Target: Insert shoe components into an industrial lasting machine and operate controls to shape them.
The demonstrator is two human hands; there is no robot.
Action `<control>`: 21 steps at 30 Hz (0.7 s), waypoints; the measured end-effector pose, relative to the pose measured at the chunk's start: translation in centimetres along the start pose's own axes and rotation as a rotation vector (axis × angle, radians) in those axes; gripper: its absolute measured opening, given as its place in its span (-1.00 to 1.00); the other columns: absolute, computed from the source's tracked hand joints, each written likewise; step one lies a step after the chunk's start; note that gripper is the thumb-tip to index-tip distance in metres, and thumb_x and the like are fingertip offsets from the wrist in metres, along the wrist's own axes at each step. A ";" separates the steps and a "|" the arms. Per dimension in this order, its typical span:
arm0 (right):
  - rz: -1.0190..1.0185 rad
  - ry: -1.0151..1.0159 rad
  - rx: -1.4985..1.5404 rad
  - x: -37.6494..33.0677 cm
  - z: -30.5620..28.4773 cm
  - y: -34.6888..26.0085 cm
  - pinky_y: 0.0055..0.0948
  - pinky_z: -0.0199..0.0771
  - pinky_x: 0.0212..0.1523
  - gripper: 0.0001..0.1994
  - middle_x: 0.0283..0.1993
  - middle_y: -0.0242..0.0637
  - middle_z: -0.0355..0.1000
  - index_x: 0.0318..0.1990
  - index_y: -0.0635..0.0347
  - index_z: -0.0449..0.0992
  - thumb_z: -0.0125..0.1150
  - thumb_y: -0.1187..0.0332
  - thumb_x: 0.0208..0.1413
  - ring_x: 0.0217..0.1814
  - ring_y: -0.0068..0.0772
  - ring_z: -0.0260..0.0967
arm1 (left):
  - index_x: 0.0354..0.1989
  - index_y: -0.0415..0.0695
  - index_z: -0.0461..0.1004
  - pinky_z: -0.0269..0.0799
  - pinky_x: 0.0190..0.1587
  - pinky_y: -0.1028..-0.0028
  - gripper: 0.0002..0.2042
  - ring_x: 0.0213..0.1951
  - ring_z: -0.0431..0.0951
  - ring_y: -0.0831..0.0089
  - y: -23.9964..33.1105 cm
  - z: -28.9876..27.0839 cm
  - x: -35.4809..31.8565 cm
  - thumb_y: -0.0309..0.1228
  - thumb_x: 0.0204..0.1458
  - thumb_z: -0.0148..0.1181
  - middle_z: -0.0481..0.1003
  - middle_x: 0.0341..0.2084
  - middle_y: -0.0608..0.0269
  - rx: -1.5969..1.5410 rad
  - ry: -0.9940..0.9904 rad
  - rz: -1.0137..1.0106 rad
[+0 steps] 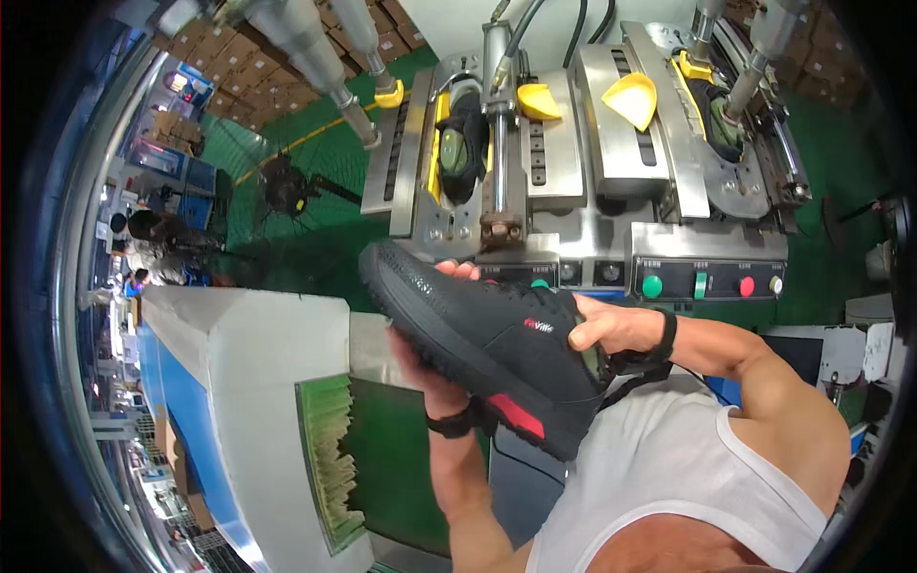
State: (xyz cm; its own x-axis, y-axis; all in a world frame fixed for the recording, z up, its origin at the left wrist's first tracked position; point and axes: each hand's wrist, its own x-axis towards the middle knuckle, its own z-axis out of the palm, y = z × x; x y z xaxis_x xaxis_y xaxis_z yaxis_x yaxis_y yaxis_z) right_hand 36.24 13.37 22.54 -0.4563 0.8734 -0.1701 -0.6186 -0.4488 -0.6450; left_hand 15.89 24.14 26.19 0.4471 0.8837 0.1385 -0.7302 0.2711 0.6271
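Note:
A black shoe (468, 320) with a thick treaded sole and a red patch near the heel is held in front of my chest, toe pointing up and left. My left hand (425, 374) wraps the forefoot from beneath the sole, and its fingertips show over the far edge of the upper. At the collar, my right hand (616, 329) grips the shoe's opening, thumb on the outside and the other fingers mostly hidden. Beyond the shoe, a metal press machine carries one dark shoe (462, 143) in its left station and another dark shoe (718, 124) in its right station.
Yellow curved pads (632, 100) sit on the machine's middle blocks. Its control panel (712, 277) has green and red buttons. At lower left stands a white housing (277, 353) with a green bristle curtain (330, 468). A fan (287, 186) and stacked cartons (253, 81) are behind.

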 end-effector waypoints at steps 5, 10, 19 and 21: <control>-0.218 0.275 0.109 -4.9 -3.1 -6.4 -0.28 0.37 0.31 -0.14 0.29 -0.17 0.39 0.41 0.27 0.21 0.39 0.33 -0.14 0.30 -0.28 0.37 | 0.39 -0.39 0.12 0.26 0.34 0.23 -0.26 0.29 0.36 0.17 -1.8 -1.6 15.5 0.05 0.31 0.00 0.35 0.25 -0.13 0.559 -0.290 -0.190; -0.314 0.507 0.185 -10.4 -7.4 -7.1 -0.24 0.53 0.18 -0.11 0.23 -0.13 0.44 0.36 0.32 0.26 0.48 0.32 -0.24 0.19 -0.22 0.47 | 0.25 -0.37 0.34 0.47 0.15 0.28 -0.28 0.05 0.57 0.19 -5.1 -5.2 31.8 -0.01 0.10 0.33 0.54 0.01 -0.07 1.833 -0.104 -0.082; -0.650 0.529 0.288 -16.1 -9.5 -3.5 0.01 0.56 0.17 -0.16 0.22 0.16 0.41 0.33 0.50 0.24 0.47 0.38 -0.15 0.17 0.17 0.48 | 0.22 -0.30 0.23 0.44 0.16 0.06 -0.09 0.07 0.48 -0.27 -14.7 -12.0 38.0 -0.05 -0.25 0.56 0.41 0.03 -0.42 2.093 -0.035 -0.103; -0.592 0.581 0.304 -16.1 -9.5 -3.2 -0.07 0.58 0.14 -0.14 0.22 0.06 0.43 0.34 0.46 0.23 0.45 0.38 -0.18 0.15 0.02 0.50 | 0.21 -0.29 0.24 0.44 0.15 0.07 -0.11 0.06 0.49 -0.27 -14.7 -12.0 38.2 -0.07 -0.25 0.56 0.42 0.02 -0.41 2.089 -0.036 -0.111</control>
State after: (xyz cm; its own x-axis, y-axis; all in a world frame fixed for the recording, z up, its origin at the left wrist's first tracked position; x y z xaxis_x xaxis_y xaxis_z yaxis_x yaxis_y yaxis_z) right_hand 51.58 2.56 20.27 0.3388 0.8995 -0.2758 -0.8317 0.1492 -0.5348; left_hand 37.47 58.47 13.08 0.4641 0.8847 0.0433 0.8204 -0.4477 0.3557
